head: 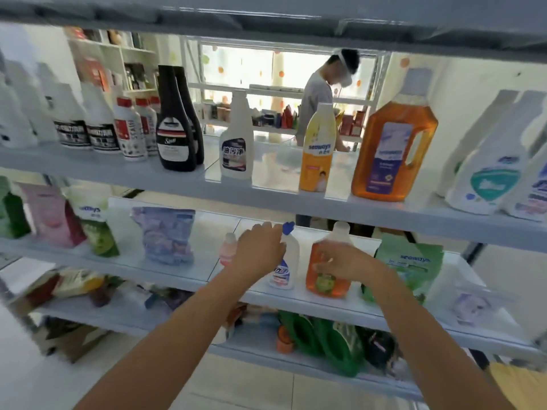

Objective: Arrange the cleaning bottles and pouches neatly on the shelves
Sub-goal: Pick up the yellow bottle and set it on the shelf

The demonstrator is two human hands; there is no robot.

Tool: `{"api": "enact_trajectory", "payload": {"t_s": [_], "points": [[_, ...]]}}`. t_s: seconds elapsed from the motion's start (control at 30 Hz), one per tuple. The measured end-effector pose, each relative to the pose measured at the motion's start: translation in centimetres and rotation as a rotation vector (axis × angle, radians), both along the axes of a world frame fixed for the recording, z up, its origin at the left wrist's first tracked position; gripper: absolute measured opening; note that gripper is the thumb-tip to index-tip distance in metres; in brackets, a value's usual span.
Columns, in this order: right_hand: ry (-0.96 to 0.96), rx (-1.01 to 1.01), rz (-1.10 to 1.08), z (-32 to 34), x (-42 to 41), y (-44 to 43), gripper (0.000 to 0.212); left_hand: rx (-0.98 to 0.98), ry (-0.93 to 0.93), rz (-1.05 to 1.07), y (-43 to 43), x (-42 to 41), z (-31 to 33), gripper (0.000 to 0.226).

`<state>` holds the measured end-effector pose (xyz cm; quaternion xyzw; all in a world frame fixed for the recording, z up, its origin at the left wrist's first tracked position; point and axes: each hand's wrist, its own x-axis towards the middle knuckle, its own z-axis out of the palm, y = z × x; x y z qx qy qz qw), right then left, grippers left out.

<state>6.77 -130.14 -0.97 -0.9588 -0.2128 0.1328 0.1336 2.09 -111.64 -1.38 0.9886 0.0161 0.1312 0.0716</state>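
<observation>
**A:** Left hand (257, 247) has its fingers curled round the neck of the white bottle (285, 261) on the middle shelf (165, 275). The right hand (346, 264) lies against the orange bottle (325, 267) beside it; gripping or only touching, I can't tell.

**B:** Top shelf (266, 199) looks lined up. I'd say roughly halfway: the purple pouch (167, 235) sags and the bottom shelf (133, 318) is a jumble.

**A:** Grey open-backed shelving, with a bright window (242, 66) and another person (316, 96) beyond.

Pale blue shelves (183, 184), well stocked.
Up on the upper shelf (384, 211) we see white bottles (74, 125), two black bottles (177, 128), a spray bottle (236, 143), a yellow bottle (316, 155) and an amber jug (393, 149); on the shelf below (207, 229) stand a pink pouch (50, 217), a purple pouch (165, 235), a blue-capped bottle (288, 270), an orange bottle (325, 287) and a green pouch (414, 261).
</observation>
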Motion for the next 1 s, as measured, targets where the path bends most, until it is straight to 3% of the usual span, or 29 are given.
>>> {"api": "enact_trajectory", "payload": {"t_s": [0.17, 0.3, 0.47, 0.6, 0.7, 0.8, 0.93, 1.0], "points": [[-0.196, 0.113, -0.028, 4.8, 3.2, -0.2, 0.032, -0.015, -0.171, 0.018, -0.8, 3.5, 3.7, 0.045], [-0.355, 0.247, -0.093, 7.0, 5.7, 0.4, 0.030, 0.001, -0.139, 0.027, -0.7, 6.9, 3.7, 0.056], [-0.488, 0.387, -0.149, 7.0, 7.5, 1.1, 0.046, 0.142, -0.112, 0.049, -0.7, 9.5, 1.9, 0.067], [-0.421, 0.520, -0.171, 5.0, 8.8, 2.3, 0.054, 0.184, -0.268, 0.062, -1.0, 9.9, -0.1, 0.075], [-0.340, 0.605, -0.161, 4.8, 10.8, 3.5, 0.073, 0.170, -0.326, 0.045, -0.8, 10.2, -0.5, 0.076], [-0.219, 0.812, -0.187, 5.4, 12.4, 5.1, 0.093, 0.163, -0.361, 0.023, -0.6, 10.1, -0.6, 0.075], [-0.176, 0.915, -0.225, 6.0, 13.3, 5.8, 0.086, 0.129, -0.386, -0.004, -0.2, 10.2, -0.7, 0.086], [-0.162, 0.901, -0.272, 6.0, 13.3, 5.6, 0.084, 0.090, -0.330, -0.010, -0.5, 9.7, 0.2, 0.080]]}}
